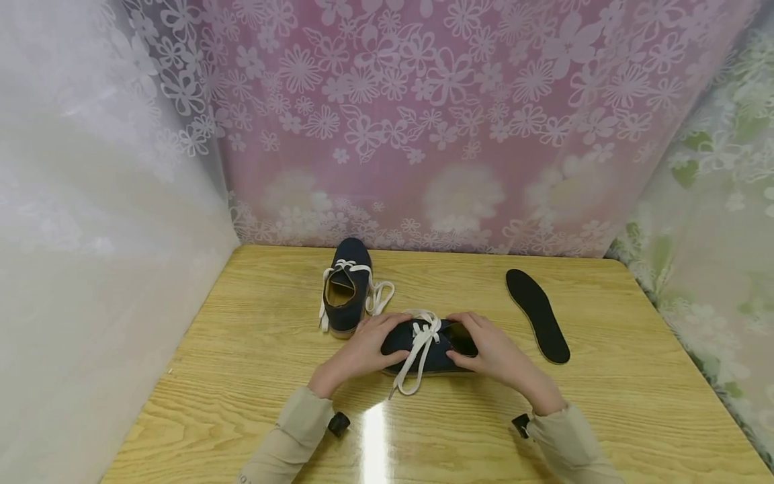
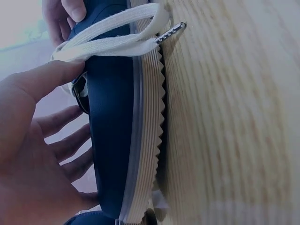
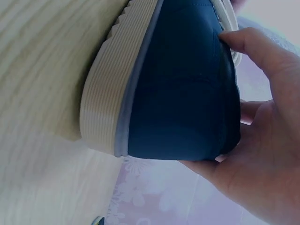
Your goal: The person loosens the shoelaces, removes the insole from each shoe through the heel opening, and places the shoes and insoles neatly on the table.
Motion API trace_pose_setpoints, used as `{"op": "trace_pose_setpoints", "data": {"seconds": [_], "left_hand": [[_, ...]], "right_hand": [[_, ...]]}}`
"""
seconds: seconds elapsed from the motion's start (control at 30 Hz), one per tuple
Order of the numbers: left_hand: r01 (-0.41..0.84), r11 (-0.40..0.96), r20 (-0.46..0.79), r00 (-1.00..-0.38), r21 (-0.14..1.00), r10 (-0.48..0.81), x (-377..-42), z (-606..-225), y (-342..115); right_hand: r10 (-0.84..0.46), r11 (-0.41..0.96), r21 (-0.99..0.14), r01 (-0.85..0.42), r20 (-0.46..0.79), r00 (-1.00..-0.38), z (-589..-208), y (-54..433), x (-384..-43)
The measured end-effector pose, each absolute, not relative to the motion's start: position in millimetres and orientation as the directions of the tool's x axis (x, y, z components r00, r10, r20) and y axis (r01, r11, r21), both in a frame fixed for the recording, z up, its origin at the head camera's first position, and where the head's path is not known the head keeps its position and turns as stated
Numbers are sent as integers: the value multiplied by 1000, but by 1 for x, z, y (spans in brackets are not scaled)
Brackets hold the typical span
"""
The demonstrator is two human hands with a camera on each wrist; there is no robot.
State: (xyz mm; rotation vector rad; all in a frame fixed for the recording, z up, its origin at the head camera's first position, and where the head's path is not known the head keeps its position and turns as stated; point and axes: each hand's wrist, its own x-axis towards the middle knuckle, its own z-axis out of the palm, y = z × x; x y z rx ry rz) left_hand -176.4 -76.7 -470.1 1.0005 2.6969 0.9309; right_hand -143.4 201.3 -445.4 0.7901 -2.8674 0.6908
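Observation:
A dark blue sneaker (image 1: 437,363) lies sole down on the table, its toe to the left and its opening to the right. Its white shoelace (image 1: 417,359) hangs loose over the near side, with a tip visible in the left wrist view. My left hand (image 1: 365,348) holds the front part, thumb (image 2: 61,77) near the lace and fingers along the far side. At the heel end, my right hand (image 1: 492,349) grips the collar, its thumb (image 3: 246,42) on the near edge and its fingers on the far side. The inside of the shoe is mostly dark.
A matching sneaker (image 1: 352,254) with loose white laces stands behind and left, toe toward the back. A black insole (image 1: 538,314) lies on the wooden table (image 1: 254,323) at right. Patterned curtains (image 1: 387,121) hang at the back and sides.

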Motion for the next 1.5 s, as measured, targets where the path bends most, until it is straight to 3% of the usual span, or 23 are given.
{"op": "trace_pose_setpoints", "data": {"seconds": [0.2,0.43,0.7,0.97,1.17,1.5], "left_hand": [[557,588,68,-757,586,649,-180,-469,-73],[542,595,29,-753,594,657,-182,-469,-72],[514,619,18,-777,594,629,-183,-475,-71],[502,610,15,-779,612,626,-183,-473,-71],[514,615,23,-778,598,628,-185,-475,-70],[562,603,48,-753,566,656,-186,-475,-74]], "right_hand": [[-456,769,-426,-477,156,-876,-438,201,-151],[-490,741,-370,-560,274,-828,-430,192,-165],[-501,766,-339,-545,215,-838,-427,186,-168],[-576,698,-358,-621,235,-783,-431,189,-172],[-519,712,-355,-605,314,-795,-432,190,-173],[-488,719,-277,-637,452,-747,-428,190,-179]]}}
